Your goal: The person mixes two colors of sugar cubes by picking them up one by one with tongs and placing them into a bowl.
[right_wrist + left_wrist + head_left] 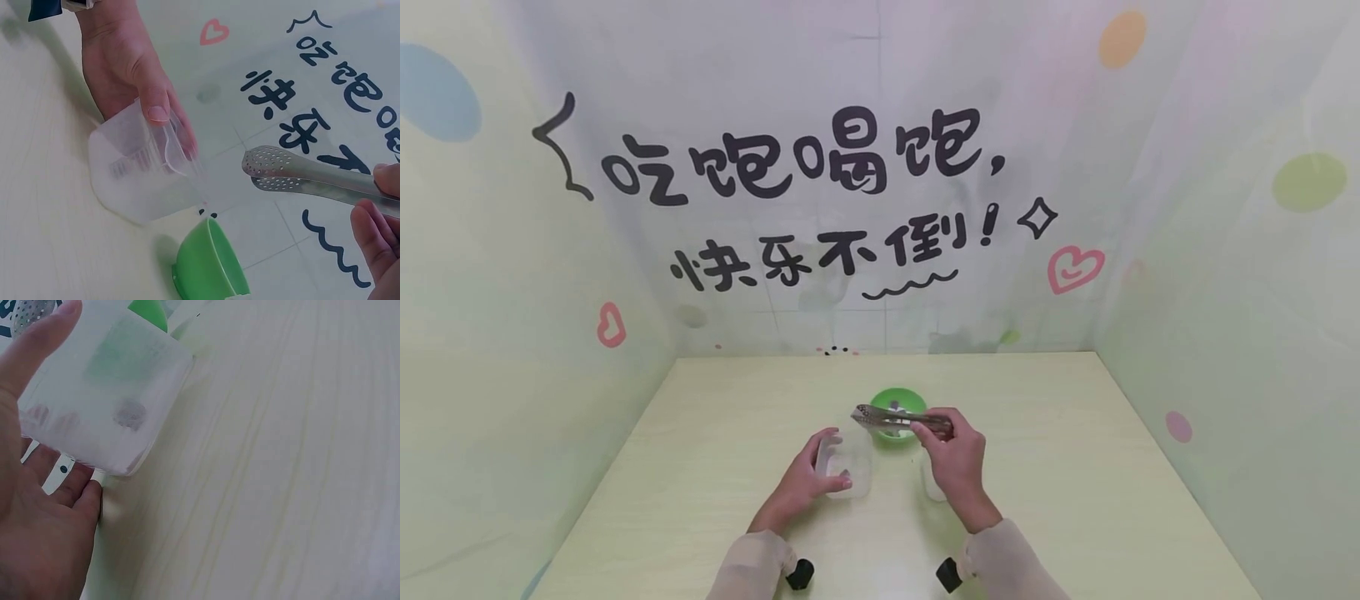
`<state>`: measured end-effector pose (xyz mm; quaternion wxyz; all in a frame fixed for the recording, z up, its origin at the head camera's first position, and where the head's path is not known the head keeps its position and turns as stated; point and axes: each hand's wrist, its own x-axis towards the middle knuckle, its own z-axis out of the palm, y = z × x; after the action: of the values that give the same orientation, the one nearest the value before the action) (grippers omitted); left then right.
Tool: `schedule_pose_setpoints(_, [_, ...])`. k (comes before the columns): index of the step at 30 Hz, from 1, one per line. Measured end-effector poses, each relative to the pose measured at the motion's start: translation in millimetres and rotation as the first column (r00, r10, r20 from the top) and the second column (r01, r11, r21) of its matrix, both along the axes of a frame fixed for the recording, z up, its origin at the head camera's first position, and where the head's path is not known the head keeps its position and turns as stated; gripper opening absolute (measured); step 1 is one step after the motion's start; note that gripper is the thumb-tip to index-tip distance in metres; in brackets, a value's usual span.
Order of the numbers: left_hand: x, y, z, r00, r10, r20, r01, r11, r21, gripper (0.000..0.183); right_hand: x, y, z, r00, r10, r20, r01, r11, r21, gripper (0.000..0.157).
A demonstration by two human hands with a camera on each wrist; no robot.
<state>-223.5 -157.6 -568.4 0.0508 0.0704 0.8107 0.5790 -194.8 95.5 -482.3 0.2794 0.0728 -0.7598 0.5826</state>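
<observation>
My left hand [801, 487] grips a translucent plastic container [856, 467] between thumb and fingers. Through its wall a small dark roundish patch shows in the left wrist view; its kind is unclear. My right hand [957, 458] holds metal tongs [887, 417] whose perforated tips [272, 170] lie close together, with nothing visible between them. The tongs reach across above a green bowl [898, 396], tips pointing left over the far side of the container. Inside the bowl are whitish and purplish bits, partly hidden by the tongs.
Another whitish translucent container [933, 482] stands on the light wooden table [1075, 467], partly hidden beneath my right hand. Printed curtain-like walls [880, 75] enclose the table at the back and both sides.
</observation>
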Motion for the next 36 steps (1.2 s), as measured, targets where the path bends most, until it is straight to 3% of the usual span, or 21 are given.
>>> schedule_pose_setpoints(12, [0.6, -0.4, -1.1, 1.000, -0.013, -0.018, 0.013, 1.000, -0.002, 0.089, -2.6, 10.9, 0.9, 0.994, -0.057, -0.090, 0.054, 0.998, -0.032, 0.020])
schedule_pose_setpoints(19, [-0.4, -0.5, -1.7, 1.000, -0.011, -0.005, 0.011, 1.000, 0.011, 0.088, -7.0, 16.6, 3.5, 0.993, -0.082, -0.087, 0.077, 0.996, -0.053, 0.022])
schedule_pose_setpoints(27, [-2.1, -1.5, -1.2, 1.000, -0.008, -0.004, 0.008, 1.000, -0.003, 0.088, 10.1, 14.6, 36.0, 0.988, -0.106, -0.113, 0.102, 0.994, -0.042, 0.020])
schedule_pose_setpoints(36, [-2.1, -2.0, 1.5, 1.000, -0.008, 0.003, 0.008, 1.000, 0.002, 0.087, 8.3, 20.4, 37.9, 0.986, -0.122, -0.116, 0.114, 0.991, -0.076, 0.021])
